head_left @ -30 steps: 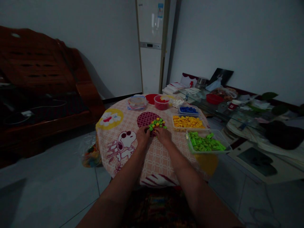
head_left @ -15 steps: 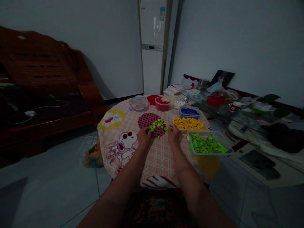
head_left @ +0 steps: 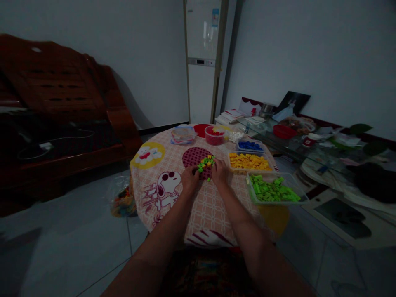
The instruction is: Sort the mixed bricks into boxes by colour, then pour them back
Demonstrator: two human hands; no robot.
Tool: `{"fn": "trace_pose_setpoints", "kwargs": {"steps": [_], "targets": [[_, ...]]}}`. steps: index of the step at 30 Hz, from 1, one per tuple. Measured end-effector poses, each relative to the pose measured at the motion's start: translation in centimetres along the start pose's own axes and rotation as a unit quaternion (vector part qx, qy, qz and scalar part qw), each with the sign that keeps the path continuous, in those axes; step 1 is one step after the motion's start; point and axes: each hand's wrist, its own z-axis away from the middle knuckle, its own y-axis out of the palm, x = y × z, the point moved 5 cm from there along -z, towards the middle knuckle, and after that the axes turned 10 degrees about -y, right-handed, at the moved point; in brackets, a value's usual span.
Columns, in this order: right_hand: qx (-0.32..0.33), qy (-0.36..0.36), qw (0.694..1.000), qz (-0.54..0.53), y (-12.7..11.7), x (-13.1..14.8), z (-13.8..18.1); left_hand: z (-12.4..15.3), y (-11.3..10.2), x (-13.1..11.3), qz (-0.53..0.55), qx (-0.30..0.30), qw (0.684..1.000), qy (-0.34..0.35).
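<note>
A small heap of green and yellow bricks (head_left: 206, 162) lies on a round table (head_left: 173, 198) with a cartoon-print cloth. My left hand (head_left: 189, 177) rests at the heap's near left edge, fingers curled toward it. Touching the heap's near right edge is my right hand (head_left: 219, 171), its fingers bent over the bricks. What either hand holds, if anything, is hidden by the fingers and the dim light. To the right stand clear tubs of yellow bricks (head_left: 249, 161), green bricks (head_left: 274, 189) and blue bricks (head_left: 249, 145).
A red tub (head_left: 214, 135), a red lid and a clear lidded box (head_left: 183, 133) stand at the table's far side. A bag of mixed bricks (head_left: 121, 202) lies on the floor at left. A wooden bench is left; a cluttered glass table (head_left: 312, 144) right.
My right hand, out near the yellow tub half a second ago, has come back left against the heap. The heap looks more bunched together. The view has shifted slightly.
</note>
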Motion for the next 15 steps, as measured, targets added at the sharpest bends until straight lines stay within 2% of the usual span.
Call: {"fn": "trace_pose_setpoints", "kwargs": {"steps": [4, 10, 13, 15], "targets": [[0.083, -0.029, 0.995, 0.045, 1.0, 0.9, -2.7, 0.1, -0.1, -0.1, -0.005, -0.004, 1.000, -0.001], [0.216, 0.014, 0.973, 0.082, 3.6, 1.2, -5.8, -0.1, 0.0, 0.2, -0.004, 0.005, 1.000, 0.010], [0.249, 0.011, 0.963, 0.104, 4.1, 1.3, -6.0, -0.3, 0.0, 0.4, 0.009, 0.005, 1.000, 0.011], [0.242, -0.004, 0.963, 0.116, 3.9, 1.5, -5.7, -0.3, 0.0, 0.5, 0.021, 0.003, 1.000, 0.006]]}}
